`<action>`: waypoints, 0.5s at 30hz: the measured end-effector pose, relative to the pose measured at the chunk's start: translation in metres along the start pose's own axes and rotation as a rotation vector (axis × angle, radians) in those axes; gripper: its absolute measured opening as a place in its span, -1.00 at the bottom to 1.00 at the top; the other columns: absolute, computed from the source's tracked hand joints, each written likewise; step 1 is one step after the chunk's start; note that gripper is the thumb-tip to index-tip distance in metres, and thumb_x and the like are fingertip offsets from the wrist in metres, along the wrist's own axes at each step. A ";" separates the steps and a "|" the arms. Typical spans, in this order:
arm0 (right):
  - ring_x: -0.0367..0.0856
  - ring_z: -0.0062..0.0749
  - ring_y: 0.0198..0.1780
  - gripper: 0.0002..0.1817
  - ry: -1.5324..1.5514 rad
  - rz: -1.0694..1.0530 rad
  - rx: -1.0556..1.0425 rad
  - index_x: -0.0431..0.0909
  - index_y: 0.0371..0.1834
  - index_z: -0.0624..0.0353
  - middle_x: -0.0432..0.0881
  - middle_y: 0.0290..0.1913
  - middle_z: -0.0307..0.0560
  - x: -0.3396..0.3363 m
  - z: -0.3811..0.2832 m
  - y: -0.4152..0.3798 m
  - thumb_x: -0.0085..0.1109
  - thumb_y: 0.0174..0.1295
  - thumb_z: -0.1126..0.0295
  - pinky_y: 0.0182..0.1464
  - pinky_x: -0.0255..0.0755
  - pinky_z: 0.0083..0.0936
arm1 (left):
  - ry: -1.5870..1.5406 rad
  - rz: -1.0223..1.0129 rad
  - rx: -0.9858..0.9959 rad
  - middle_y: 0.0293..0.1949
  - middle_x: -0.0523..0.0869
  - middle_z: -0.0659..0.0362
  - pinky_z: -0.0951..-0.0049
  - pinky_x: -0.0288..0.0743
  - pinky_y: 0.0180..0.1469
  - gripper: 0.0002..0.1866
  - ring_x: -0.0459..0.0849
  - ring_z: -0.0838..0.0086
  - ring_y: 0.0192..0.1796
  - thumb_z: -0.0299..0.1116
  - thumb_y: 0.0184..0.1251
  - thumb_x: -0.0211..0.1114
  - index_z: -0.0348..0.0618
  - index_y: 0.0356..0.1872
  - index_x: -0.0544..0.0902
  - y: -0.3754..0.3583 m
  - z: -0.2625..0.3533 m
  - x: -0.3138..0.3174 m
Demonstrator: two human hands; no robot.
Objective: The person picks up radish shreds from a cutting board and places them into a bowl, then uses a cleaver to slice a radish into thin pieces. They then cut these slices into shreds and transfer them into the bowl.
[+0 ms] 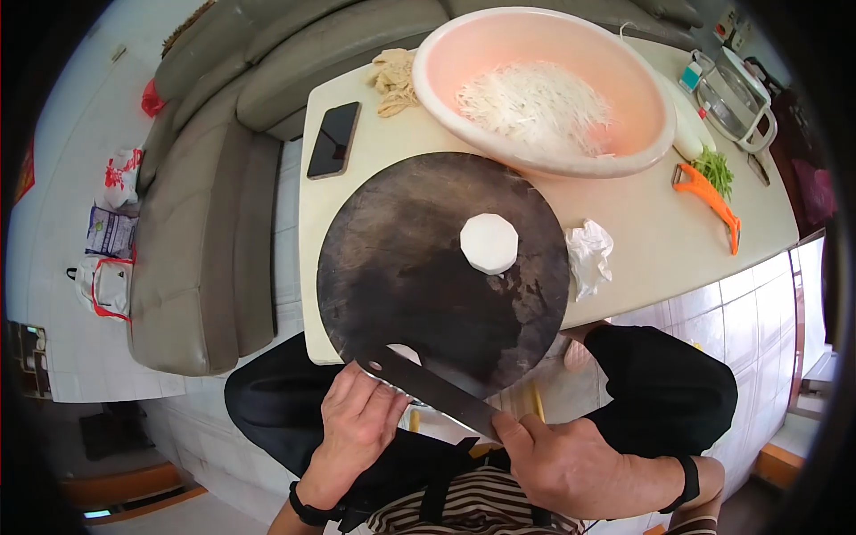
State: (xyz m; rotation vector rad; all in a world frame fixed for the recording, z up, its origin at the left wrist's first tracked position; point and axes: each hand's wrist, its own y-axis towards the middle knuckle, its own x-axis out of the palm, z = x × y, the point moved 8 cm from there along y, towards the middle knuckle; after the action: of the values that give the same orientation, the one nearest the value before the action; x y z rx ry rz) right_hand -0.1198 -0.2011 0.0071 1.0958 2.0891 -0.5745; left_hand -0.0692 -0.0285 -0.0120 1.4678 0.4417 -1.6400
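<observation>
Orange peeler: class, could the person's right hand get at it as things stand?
Probably not immediately: the right hand grips the knife. Once freed, nothing seems to block its way to the orange peeler.

**A home's living room**

From my end I see what looks like a home: a grey sofa (201,232) curves across the upper left over a pale tiled floor (287,223), with bags (111,232) at the far left. On the table (655,259) in the middle I make out kitchen things: a round board (392,232), a pink basin (535,31) and an orange peeler (710,193).
</observation>
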 end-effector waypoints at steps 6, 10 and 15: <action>0.57 -0.22 -0.64 -0.51 -0.036 -0.012 -0.040 0.41 0.10 0.66 0.54 -0.45 0.11 0.001 -0.006 0.010 0.09 0.10 0.54 -0.62 0.45 -0.40 | -0.014 0.045 0.048 -0.16 0.65 -0.05 0.18 0.59 -0.08 -0.62 0.64 -0.04 -0.11 -0.67 -0.28 0.47 -0.38 -0.27 0.67 0.004 0.003 -0.003; 0.61 -0.13 -0.49 -0.53 -0.008 0.094 -0.002 0.43 0.04 0.53 0.57 -0.45 0.09 -0.001 -0.005 0.011 0.15 0.01 0.55 -0.52 0.46 -0.34 | -0.043 0.000 0.027 -0.19 0.66 -0.04 0.20 0.60 -0.10 -0.63 0.65 -0.02 -0.12 -0.68 -0.27 0.45 -0.38 -0.27 0.67 0.003 0.000 -0.001; 0.64 0.02 -0.43 -0.58 0.047 0.077 0.020 0.43 0.06 0.52 0.58 -0.43 0.21 0.000 -0.003 0.022 0.13 0.09 0.59 -0.47 0.47 -0.26 | -0.039 0.005 0.018 -0.20 0.66 -0.01 0.22 0.59 -0.11 -0.61 0.66 0.02 -0.14 -0.68 -0.25 0.45 -0.36 -0.23 0.68 0.006 0.001 -0.002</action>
State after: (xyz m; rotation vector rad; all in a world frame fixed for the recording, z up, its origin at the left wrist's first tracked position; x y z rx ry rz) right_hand -0.1022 -0.1867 0.0079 1.2064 2.0748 -0.5379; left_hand -0.0655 -0.0316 -0.0087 1.4463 0.4022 -1.6701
